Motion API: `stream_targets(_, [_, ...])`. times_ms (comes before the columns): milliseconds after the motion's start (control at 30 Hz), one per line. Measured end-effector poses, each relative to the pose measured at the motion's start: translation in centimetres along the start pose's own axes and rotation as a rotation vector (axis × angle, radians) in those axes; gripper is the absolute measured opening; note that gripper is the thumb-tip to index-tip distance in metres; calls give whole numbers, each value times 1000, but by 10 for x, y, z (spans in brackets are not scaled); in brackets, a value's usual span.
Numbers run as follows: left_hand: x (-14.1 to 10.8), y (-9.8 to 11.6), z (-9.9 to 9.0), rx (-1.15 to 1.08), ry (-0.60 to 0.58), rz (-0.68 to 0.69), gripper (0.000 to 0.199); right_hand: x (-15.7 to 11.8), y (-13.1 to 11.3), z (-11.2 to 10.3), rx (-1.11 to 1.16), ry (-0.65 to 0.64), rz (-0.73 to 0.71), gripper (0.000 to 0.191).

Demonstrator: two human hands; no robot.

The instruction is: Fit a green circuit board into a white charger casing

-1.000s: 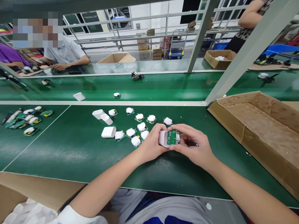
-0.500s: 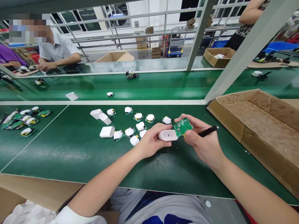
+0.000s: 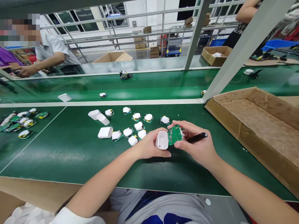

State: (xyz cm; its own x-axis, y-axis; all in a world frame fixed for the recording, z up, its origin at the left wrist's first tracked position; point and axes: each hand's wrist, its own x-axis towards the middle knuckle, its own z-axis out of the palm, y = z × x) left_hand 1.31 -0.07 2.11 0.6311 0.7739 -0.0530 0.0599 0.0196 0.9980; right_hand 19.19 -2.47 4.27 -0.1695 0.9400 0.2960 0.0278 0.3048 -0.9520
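Observation:
My left hand (image 3: pixel 149 144) is closed around a white plastic charger housing (image 3: pixel 162 140), whose open end faces up toward me. In my right hand (image 3: pixel 195 138) a green circuit board (image 3: pixel 174 135) is pinched between thumb and fingers, its edge right beside the housing's rim. A black pen-like tool (image 3: pixel 197 137) is also tucked in the right hand. Left of my hands, several circuit boards topped with white material (image 3: pixel 133 140) lie on the green work surface (image 3: pixel 77 158). Next to them rest white housings (image 3: pixel 105 132).
A cardboard tray (image 3: pixel 252 130) stands at the right. Beyond a pale rail, a green conveyor (image 3: pixel 149 88) carries boards and a white housing (image 3: pixel 64 97). More boards (image 3: pixel 23 121) are heaped at far left. A slanted metal post (image 3: pixel 235 53) rises at right. A co-worker (image 3: pixel 51 53) sits across.
The housing has turned so its open end now shows instead of its slotted end. My right hand has shifted slightly left and down with the board. Pieces on the conveyor have moved left.

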Motion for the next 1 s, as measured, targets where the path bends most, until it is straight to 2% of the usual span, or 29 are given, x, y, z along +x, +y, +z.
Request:
stream_targets(133, [1, 3, 2, 2, -36, 9, 47, -4, -1, 3, -130, -52, -189, 42])
stream_targets(233, [1, 1, 3, 26, -67, 67, 44, -6, 0, 5, -199, -70, -276, 45])
stream_targets(367, [2, -2, 4, 55, -94, 109, 47, -7, 0, 7, -297, -82, -302, 43])
stream_targets(467, [1, -4, 4, 81, -66, 103, 49, -7, 0, 7, -335, -77, -329, 43])
stream_targets(633, [1, -8, 5, 90, -33, 68, 37, -7, 1, 10, -343, -80, -408, 44])
stream_targets(800, [0, -5, 7, 73, -19, 91, 35, -9, 0, 12, -381, -96, -449, 35])
stream_targets(1000, [0, -1, 7, 126, 26, 126, 32, -12, 9, 13, -466, -86, -527, 42])
